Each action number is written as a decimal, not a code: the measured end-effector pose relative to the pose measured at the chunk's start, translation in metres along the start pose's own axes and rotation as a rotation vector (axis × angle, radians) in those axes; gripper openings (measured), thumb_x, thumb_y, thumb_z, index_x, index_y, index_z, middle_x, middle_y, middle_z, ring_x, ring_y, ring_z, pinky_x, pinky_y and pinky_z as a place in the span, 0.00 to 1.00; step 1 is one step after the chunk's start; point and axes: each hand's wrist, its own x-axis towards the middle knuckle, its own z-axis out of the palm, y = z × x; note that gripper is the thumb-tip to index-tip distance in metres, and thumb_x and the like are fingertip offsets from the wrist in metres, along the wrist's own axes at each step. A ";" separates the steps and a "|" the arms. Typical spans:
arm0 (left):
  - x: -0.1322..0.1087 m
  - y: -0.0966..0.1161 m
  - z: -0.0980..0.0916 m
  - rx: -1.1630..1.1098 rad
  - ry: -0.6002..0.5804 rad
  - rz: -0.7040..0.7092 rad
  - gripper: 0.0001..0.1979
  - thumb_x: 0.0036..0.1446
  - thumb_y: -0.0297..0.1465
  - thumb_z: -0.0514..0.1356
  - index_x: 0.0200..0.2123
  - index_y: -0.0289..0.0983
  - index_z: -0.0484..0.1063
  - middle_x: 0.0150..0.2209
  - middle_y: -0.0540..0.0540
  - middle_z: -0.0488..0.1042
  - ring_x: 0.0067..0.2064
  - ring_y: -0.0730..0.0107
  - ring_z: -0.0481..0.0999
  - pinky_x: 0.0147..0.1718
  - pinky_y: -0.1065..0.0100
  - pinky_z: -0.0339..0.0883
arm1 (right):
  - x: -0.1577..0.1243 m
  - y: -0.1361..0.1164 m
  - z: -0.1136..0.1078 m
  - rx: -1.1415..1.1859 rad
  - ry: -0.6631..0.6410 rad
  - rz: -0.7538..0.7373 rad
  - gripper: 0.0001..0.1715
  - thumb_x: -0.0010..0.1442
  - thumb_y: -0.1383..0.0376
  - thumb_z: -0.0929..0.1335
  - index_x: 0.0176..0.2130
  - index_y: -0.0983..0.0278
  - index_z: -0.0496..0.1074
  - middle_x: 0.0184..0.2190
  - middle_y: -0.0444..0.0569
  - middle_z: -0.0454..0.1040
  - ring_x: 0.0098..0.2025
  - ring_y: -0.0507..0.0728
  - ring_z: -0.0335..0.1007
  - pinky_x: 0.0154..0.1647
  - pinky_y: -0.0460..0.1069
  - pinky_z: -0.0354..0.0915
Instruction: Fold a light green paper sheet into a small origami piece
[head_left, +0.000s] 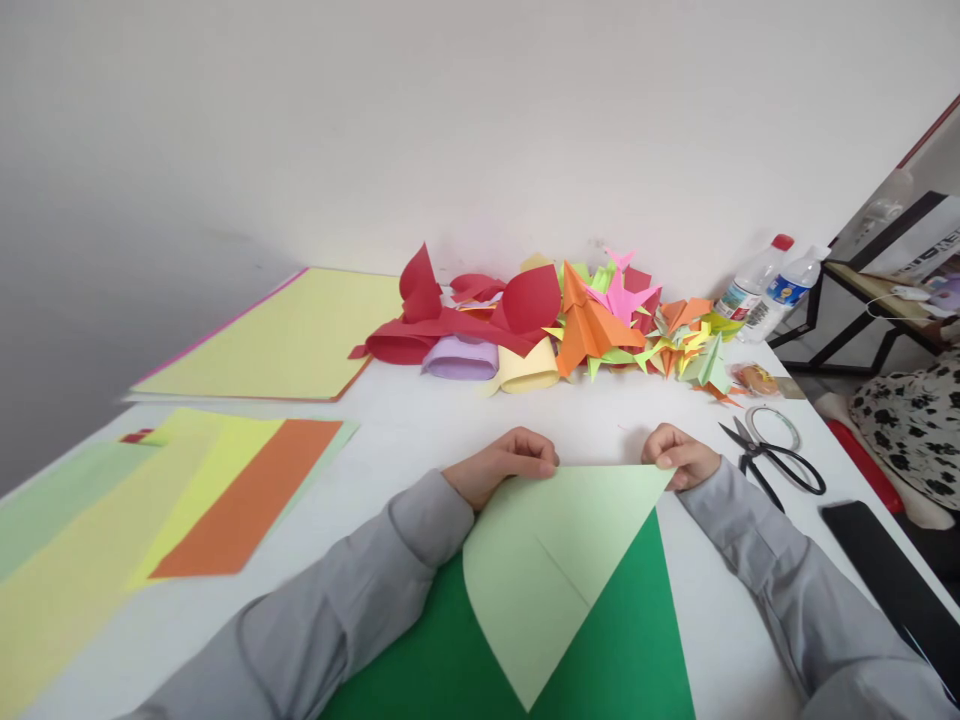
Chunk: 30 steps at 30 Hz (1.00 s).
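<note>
A light green paper sheet lies folded over on a dark green sheet near the table's front edge. My left hand pinches the light green paper's far left corner. My right hand pinches its far right corner. Both hands press the fold's upper edge against the white table. Grey sleeves cover both forearms.
A pile of folded paper shapes in red, orange, pink and green sits by the wall. Stacks of coloured sheets lie at left, a yellow stack behind. Scissors, a tape ring, two bottles and a black phone are at right.
</note>
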 end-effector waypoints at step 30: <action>0.003 -0.006 0.005 0.130 0.074 0.075 0.31 0.39 0.42 0.69 0.13 0.38 0.47 0.11 0.59 0.49 0.13 0.85 0.48 0.12 0.77 0.40 | -0.003 0.000 -0.017 0.379 0.414 -0.294 0.23 0.49 0.64 0.68 0.16 0.60 0.49 0.08 0.31 0.46 0.10 0.43 0.25 0.05 0.39 0.37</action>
